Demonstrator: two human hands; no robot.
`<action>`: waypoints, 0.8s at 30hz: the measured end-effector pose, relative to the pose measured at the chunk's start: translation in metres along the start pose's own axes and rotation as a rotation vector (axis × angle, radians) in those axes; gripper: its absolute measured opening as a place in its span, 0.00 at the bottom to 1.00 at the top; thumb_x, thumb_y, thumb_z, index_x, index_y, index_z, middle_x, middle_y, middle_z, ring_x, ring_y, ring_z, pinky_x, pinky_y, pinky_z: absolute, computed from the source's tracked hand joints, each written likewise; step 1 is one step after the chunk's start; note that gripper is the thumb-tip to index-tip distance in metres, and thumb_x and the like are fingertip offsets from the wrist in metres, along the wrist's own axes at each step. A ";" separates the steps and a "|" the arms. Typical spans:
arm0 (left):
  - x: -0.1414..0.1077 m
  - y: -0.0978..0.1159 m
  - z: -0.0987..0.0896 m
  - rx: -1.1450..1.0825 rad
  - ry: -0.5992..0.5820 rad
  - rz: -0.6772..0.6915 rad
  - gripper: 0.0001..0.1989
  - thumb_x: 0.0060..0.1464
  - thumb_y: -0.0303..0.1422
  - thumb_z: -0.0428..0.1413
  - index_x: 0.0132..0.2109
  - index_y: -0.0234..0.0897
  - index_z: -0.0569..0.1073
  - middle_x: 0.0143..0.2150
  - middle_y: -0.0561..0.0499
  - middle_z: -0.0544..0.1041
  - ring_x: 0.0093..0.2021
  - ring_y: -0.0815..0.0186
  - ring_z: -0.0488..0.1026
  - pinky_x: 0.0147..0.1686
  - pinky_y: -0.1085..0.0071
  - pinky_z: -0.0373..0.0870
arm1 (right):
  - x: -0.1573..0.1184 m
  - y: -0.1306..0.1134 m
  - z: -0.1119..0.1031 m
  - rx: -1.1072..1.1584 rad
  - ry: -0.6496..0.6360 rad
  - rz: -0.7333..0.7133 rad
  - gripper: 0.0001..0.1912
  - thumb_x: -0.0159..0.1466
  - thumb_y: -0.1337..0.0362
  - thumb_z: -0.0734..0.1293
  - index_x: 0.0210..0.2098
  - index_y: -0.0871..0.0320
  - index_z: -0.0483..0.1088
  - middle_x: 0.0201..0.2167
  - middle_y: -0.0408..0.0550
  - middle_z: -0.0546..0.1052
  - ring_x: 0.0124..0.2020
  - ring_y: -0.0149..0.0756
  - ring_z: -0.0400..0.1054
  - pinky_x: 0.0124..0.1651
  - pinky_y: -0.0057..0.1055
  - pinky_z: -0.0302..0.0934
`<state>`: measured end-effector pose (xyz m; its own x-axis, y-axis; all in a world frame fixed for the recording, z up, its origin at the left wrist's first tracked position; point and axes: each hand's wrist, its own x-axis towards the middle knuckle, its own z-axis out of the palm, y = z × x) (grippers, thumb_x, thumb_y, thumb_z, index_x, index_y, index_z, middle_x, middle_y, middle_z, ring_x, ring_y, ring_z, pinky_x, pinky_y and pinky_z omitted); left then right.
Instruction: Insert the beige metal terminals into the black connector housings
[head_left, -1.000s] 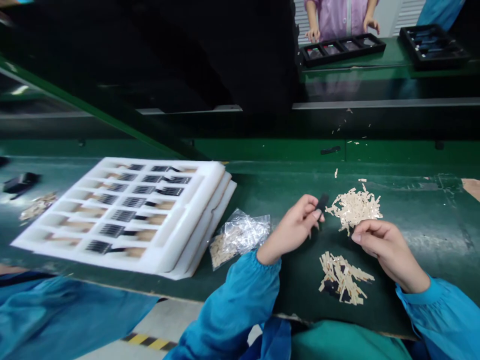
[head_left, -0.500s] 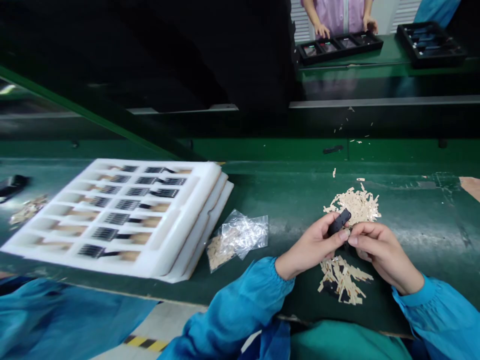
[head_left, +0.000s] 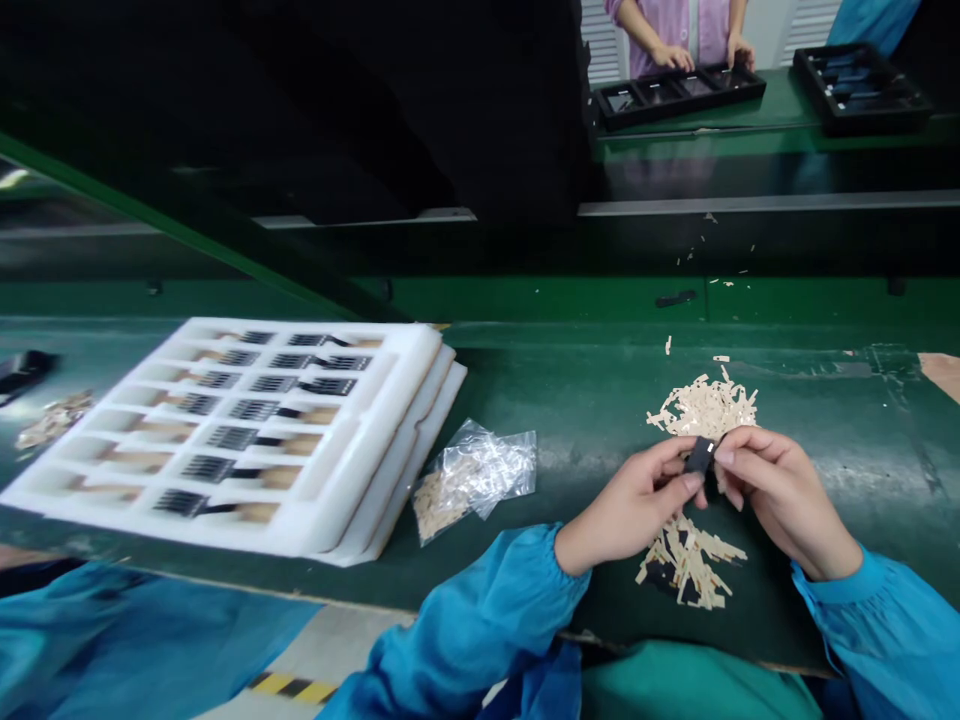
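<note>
Currently, from the head view, the left hand (head_left: pixel 630 508) and right hand (head_left: pixel 784 495) have closed grips on a small black part (head_left: pixel 701 455), held just above a pile of pale strips (head_left: pixel 694 408) on the green counter (head_left: pixel 840 430), near a white foam tray (head_left: pixel 367 480).

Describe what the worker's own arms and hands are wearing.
The left hand and right hand are bare, with no gloves. The left sleeve and right sleeve are loose, bright blue and long, gathered into elasticated cuffs at the wrists.

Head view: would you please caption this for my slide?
Left hand and right hand grip a small black part over cream strips.
</note>
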<state>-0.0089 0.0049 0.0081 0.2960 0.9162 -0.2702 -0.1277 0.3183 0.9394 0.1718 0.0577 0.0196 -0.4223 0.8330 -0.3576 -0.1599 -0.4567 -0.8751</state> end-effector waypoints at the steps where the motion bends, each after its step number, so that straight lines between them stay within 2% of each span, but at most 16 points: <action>1: -0.002 -0.001 0.001 -0.007 -0.026 0.006 0.27 0.65 0.40 0.57 0.67 0.36 0.65 0.35 0.49 0.76 0.34 0.65 0.72 0.32 0.71 0.68 | 0.000 0.000 0.000 0.003 -0.018 0.002 0.11 0.58 0.58 0.78 0.28 0.58 0.77 0.20 0.44 0.74 0.19 0.31 0.64 0.24 0.28 0.56; 4: -0.005 -0.003 0.003 -0.007 -0.045 -0.006 0.32 0.65 0.37 0.57 0.72 0.40 0.57 0.38 0.47 0.77 0.35 0.64 0.75 0.32 0.70 0.72 | 0.001 0.000 -0.001 -0.008 -0.049 -0.004 0.10 0.58 0.58 0.77 0.29 0.58 0.77 0.22 0.45 0.76 0.20 0.33 0.68 0.26 0.28 0.60; 7: -0.007 -0.001 0.002 0.016 0.020 -0.023 0.30 0.66 0.35 0.56 0.71 0.43 0.58 0.37 0.50 0.76 0.26 0.70 0.72 0.28 0.73 0.71 | 0.001 -0.001 -0.004 -0.127 0.014 -0.028 0.10 0.57 0.59 0.77 0.27 0.58 0.78 0.21 0.45 0.76 0.20 0.31 0.66 0.25 0.27 0.60; 9: -0.007 0.001 0.002 0.016 0.053 -0.026 0.28 0.67 0.33 0.54 0.71 0.44 0.58 0.38 0.50 0.76 0.24 0.72 0.72 0.27 0.74 0.71 | 0.002 -0.001 -0.004 -0.212 0.063 -0.034 0.10 0.56 0.59 0.77 0.26 0.59 0.78 0.20 0.45 0.76 0.20 0.31 0.64 0.23 0.27 0.59; 17: -0.013 0.004 0.002 0.067 0.022 0.012 0.35 0.64 0.25 0.52 0.74 0.48 0.53 0.45 0.47 0.74 0.32 0.68 0.77 0.33 0.71 0.74 | 0.003 -0.002 0.001 -0.289 0.052 -0.071 0.10 0.57 0.58 0.76 0.26 0.57 0.78 0.19 0.46 0.78 0.21 0.36 0.70 0.25 0.30 0.63; 24: -0.016 0.002 0.002 0.122 0.001 0.027 0.36 0.65 0.25 0.51 0.75 0.48 0.50 0.50 0.42 0.75 0.32 0.67 0.77 0.30 0.72 0.73 | 0.002 -0.002 0.002 -0.296 0.060 -0.073 0.10 0.58 0.58 0.76 0.27 0.57 0.79 0.20 0.47 0.79 0.22 0.36 0.71 0.27 0.31 0.64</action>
<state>-0.0118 -0.0093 0.0144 0.2927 0.9244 -0.2445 -0.0192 0.2613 0.9651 0.1699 0.0596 0.0209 -0.3646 0.8813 -0.3007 0.0825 -0.2911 -0.9531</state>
